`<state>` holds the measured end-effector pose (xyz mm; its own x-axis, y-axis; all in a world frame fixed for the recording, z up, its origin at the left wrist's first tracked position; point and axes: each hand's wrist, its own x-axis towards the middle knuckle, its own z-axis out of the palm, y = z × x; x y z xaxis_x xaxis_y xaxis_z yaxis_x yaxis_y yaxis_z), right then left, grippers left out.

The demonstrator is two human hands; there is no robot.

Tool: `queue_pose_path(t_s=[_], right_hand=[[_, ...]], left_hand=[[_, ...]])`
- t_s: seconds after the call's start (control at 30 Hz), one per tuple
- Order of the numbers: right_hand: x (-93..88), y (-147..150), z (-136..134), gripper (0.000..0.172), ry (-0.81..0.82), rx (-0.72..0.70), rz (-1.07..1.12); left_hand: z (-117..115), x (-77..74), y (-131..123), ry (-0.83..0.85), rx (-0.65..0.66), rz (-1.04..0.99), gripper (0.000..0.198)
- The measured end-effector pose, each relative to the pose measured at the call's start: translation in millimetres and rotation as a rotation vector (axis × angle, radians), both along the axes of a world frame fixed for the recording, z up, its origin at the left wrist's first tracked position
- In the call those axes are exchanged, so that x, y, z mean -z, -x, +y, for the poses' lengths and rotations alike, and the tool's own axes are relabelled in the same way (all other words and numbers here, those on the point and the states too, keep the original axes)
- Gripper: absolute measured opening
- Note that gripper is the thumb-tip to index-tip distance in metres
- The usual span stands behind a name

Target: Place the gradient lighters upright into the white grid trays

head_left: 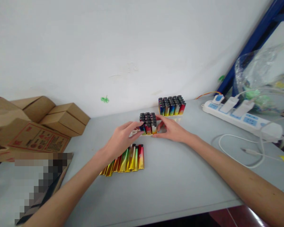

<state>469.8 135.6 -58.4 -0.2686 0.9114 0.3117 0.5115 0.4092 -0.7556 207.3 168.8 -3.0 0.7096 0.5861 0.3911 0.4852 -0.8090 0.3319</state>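
A block of upright lighters [148, 123] with black tops and colourful shiny bodies stands on the grey table. From its left side my left hand [126, 136] presses thumb and fingers against the front corner lighters. On the right side my right hand [169, 128] touches the same block, fingers curved around its edge. Behind and to the right stands a second upright block of lighters [172, 106], untouched. Below my left hand, several loose lighters [127, 160] with gold, green and red bodies lie flat in a row, partly covered by my left forearm.
Brown cardboard boxes [63, 118] crowd the table's left side, against the white wall [132, 47]. A white power strip [241, 118] with plugged-in adapters lies at the right, its white cable [229, 135] looping over the table [180, 179]. A blue metal frame [248, 47] rises behind it.
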Motion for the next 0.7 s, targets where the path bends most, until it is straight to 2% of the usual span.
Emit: queue_pose_path(t_s=[0.1,0.2,0.33,0.4,0.5,0.6,0.7], right_hand=[[-0.2,0,0,0.084,-0.006,0.002,0.002],[0.2,0,0,0.084,0.002,0.007,0.001],[1.8,0,1,0.086,0.017,0.011,-0.001],[2.1,-1,1,0.087,0.02,0.003,-0.005],[1.0,-1,1,0.087,0.017,0.005,-0.011],[-0.5,-1,0,0.086,0.016,0.017,-0.012],[-0.3,0,0,0.084,0.017,0.014,-0.002]], left_hand=[[-10,0.4,4,-0.113,0.02,0.002,0.037],[-26,-6.5,11,-0.186,-0.024,0.018,0.045],[-56,-11.0,21,-0.183,-0.05,0.088,0.045],[-66,-7.9,25,-0.16,-0.015,0.196,0.06],[-70,0.7,26,-0.108,0.018,0.342,0.084],[-64,6.4,24,-0.026,0.009,0.381,0.078],[-61,1.7,20,0.068,0.002,0.28,0.072]])
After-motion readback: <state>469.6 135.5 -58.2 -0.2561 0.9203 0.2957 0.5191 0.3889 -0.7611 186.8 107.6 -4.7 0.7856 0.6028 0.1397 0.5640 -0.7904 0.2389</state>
